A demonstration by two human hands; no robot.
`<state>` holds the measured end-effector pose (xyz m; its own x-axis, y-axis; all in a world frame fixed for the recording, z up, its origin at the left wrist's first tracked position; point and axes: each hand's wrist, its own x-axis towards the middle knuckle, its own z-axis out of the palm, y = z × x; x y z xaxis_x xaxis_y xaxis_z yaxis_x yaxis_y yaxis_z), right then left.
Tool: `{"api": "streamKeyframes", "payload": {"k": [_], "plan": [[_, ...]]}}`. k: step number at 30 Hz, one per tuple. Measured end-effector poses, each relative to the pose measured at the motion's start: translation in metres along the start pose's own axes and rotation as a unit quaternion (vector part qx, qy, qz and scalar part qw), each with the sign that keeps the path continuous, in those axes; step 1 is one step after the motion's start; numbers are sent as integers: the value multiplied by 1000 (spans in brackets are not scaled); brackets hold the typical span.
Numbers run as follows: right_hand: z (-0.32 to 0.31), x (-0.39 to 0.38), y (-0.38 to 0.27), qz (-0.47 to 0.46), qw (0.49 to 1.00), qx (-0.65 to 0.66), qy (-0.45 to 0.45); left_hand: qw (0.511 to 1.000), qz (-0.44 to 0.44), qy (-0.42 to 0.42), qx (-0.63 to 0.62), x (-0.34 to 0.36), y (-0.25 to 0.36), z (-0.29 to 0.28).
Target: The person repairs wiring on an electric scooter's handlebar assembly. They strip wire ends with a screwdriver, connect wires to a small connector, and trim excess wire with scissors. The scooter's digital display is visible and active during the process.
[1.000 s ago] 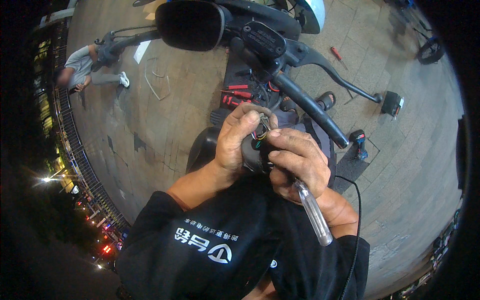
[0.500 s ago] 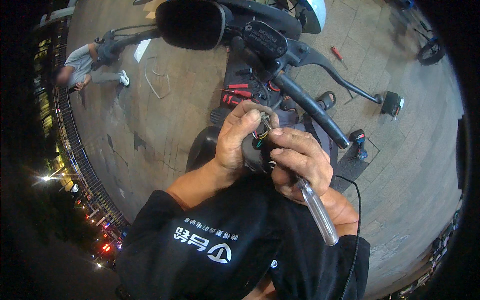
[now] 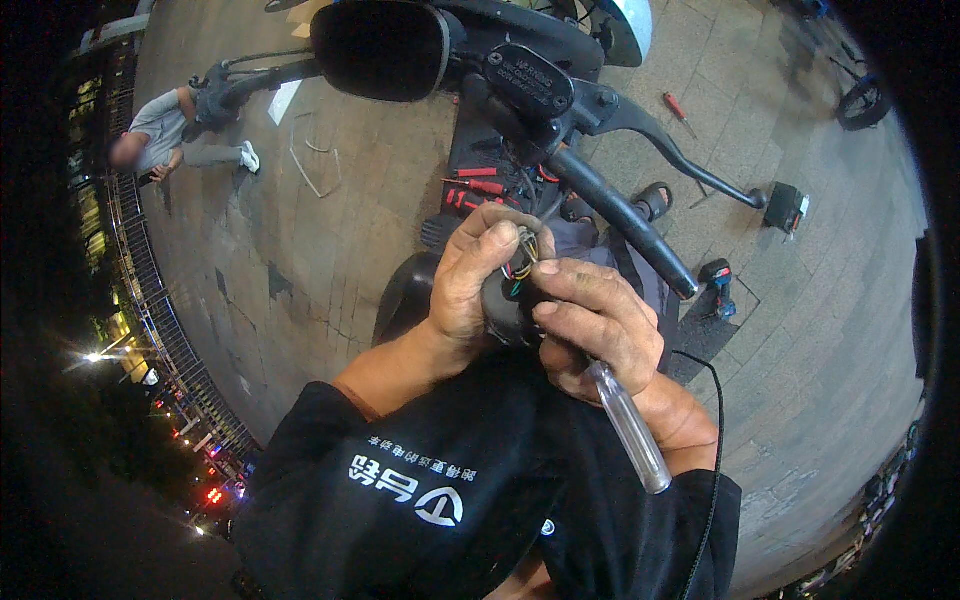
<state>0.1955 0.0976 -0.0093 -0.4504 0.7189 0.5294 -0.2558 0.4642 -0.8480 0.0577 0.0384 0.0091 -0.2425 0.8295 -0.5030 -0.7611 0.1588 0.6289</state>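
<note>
Just below the scooter's handlebar (image 3: 620, 220), my left hand (image 3: 470, 280) is closed on a small wire connector (image 3: 525, 242) with several thin coloured wires (image 3: 515, 275). My right hand (image 3: 605, 325) has its thumb and forefinger at those wires, while its lower fingers grip a clear-handled screwdriver (image 3: 628, 425), whose handle points down toward me. The screwdriver's tip is hidden. A dark round housing (image 3: 500, 310) sits between my hands, partly covered by them. The brake lever (image 3: 680, 155) and black mirror (image 3: 380, 50) are above.
Red tools (image 3: 475, 187) lie on the scooter's footboard. On the pavement are a red screwdriver (image 3: 678, 112), a black box (image 3: 785, 210), a cordless drill (image 3: 718, 290) and bent pale tubing (image 3: 315, 160). A person (image 3: 165, 150) is at the left by a railing (image 3: 150, 310); a wheel (image 3: 860, 100) is at the far right.
My right hand and the screwdriver in it have shifted slightly at the connector, and its fingertips sit marginally differently on the wires. Otherwise the scene looks nearly the same.
</note>
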Motion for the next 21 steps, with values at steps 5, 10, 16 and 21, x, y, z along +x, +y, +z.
{"api": "streamKeyframes", "payload": {"k": [5, 10, 16, 21], "plan": [[0, 2, 0, 0, 1000, -4, 8, 1000, -1, 4, -11, 0, 1, 1], [-1, 4, -1, 2, 1000, 6, -9, 1000, 0, 0, -7, 0, 1, -1], [-2, 5, 0, 1, 1000, 12, -18, 1000, -4, 7, -6, 0, 0, -3], [-2, 4, -1, 2, 1000, 4, -13, 1000, -9, 10, -6, 0, 1, -1]]}}
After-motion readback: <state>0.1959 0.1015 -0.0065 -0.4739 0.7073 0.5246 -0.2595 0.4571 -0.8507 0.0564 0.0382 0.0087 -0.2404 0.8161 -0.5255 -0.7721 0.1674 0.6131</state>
